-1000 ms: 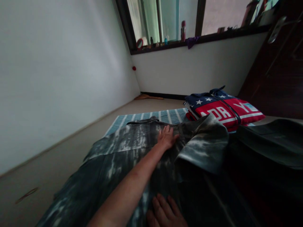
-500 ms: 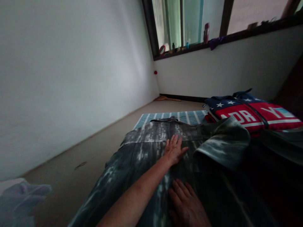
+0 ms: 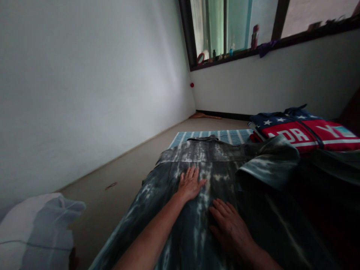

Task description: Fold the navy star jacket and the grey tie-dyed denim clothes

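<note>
A dark jacket with pale, streaky patches [image 3: 180,217] is spread out in front of me, its collar at the far end. My left hand [image 3: 189,183] lies on its upper middle, palm down with the fingers spread. Nearer to me and to the right, my right hand [image 3: 229,221] rests on the same cloth, its fingers stretched out and nothing in it. One sleeve [image 3: 271,165] is folded over at the right.
Beneath the jacket shows a blue striped cover [image 3: 230,137]. A folded red and navy garment with stars [image 3: 298,131] lies at the right. White and grey cloth [image 3: 45,228] is at lower left. Small items stand on the window sill [image 3: 239,55].
My left hand has moved left and a little nearer over the jacket. My right hand has shifted slightly right and forward. More of the white and grey cloth shows at lower left.
</note>
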{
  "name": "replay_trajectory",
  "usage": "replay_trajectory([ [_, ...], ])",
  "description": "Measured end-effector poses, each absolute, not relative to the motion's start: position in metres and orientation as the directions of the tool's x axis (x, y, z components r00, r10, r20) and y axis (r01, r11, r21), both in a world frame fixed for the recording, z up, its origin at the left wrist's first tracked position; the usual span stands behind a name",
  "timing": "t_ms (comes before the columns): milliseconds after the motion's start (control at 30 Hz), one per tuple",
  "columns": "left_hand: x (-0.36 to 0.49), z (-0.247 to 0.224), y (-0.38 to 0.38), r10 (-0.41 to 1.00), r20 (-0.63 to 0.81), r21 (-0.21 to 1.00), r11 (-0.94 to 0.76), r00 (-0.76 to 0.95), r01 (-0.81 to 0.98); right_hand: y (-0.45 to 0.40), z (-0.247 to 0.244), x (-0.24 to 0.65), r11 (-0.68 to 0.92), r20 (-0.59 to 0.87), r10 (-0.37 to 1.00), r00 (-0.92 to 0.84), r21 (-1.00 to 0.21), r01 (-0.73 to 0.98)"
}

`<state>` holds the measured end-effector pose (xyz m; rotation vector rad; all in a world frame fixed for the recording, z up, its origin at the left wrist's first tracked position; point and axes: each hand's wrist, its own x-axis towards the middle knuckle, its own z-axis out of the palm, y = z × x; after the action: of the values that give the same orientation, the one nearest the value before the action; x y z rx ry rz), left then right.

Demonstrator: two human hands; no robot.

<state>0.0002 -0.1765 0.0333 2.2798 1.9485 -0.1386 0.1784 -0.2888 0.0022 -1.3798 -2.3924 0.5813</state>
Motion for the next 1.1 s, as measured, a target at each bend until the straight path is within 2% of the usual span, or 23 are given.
replay_trajectory([
  [167, -0.007, 0.026, -0.204, 0.977, -0.069, 0.062, -0.198, 0.202, 0.978, -0.292, 0.001, 0.181, 0.477, 0.131, 0.871, -0.474, -0.455, 0.751],
  [300, -0.008, 0.031, -0.213, 0.983, -0.062, 0.089, -0.168, 0.174, 0.982, -0.294, 0.0, 0.185, 0.489, 0.17, 0.87, -0.463, -0.427, 0.761],
  [500, -0.024, 0.033, -0.249, 0.994, -0.081, 0.027, -0.075, 0.077, 0.997, -0.292, 0.0, 0.19, 0.369, 0.083, 0.926, -0.367, -0.399, 0.839],
  [633, -0.027, 0.028, -0.262, 0.993, -0.087, 0.059, -0.074, 0.079, 0.996, -0.29, 0.001, 0.196, 0.28, 0.026, 0.957, -0.289, -0.352, 0.893],
  [900, -0.026, 0.026, -0.259, 0.995, -0.053, 0.045, -0.085, 0.087, 0.995, -0.295, 0.003, 0.216, 0.22, 0.057, 0.976, -0.212, -0.274, 0.936],
  [1000, -0.027, 0.024, -0.259, 0.995, -0.037, 0.035, -0.088, 0.089, 0.996, -0.3, 0.01, 0.235, 0.103, 0.1, 0.991, -0.087, -0.159, 0.982],
  [1100, -0.026, 0.025, -0.259, 0.995, -0.032, 0.021, -0.09, 0.09, 0.996, -0.303, 0.019, 0.258, -0.108, 0.071, 0.991, 0.116, -0.108, 0.988],
])
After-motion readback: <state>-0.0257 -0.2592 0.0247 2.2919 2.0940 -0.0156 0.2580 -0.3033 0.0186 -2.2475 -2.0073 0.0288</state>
